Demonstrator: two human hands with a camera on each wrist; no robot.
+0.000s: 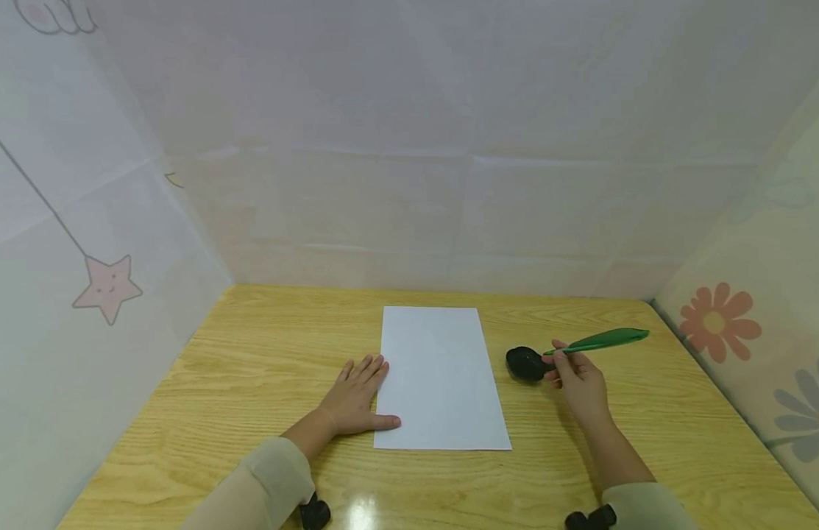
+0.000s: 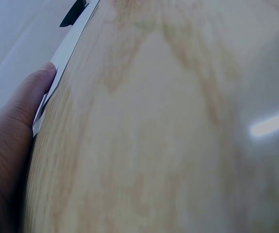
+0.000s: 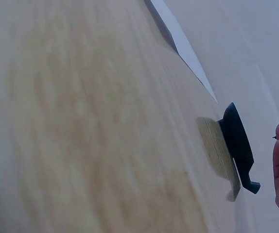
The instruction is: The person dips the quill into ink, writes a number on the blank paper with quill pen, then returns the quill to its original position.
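Note:
A white sheet of paper [image 1: 438, 383] lies on the wooden table in the head view. My left hand [image 1: 356, 401] rests on its left edge, fingers spread and straight, with the thumb near the lower corner. To the right of the sheet, my right hand [image 1: 584, 386] pinches a green feather quill [image 1: 608, 339], its plume pointing right. Just left of those fingers sits a small black dish [image 1: 525, 364] with a short handle. In the right wrist view, a dark quill tip [image 3: 275, 137] shows beyond the fingertips, apart from the dish [image 3: 236, 136]. Whether the dish holds anything is hidden.
The wooden table [image 1: 250, 383] reaches back to a pale fabric wall [image 1: 383, 206]. Printed cloth with a star stands at the left, flowers at the right. Black wrist devices [image 1: 314, 511] hang under both sleeves.

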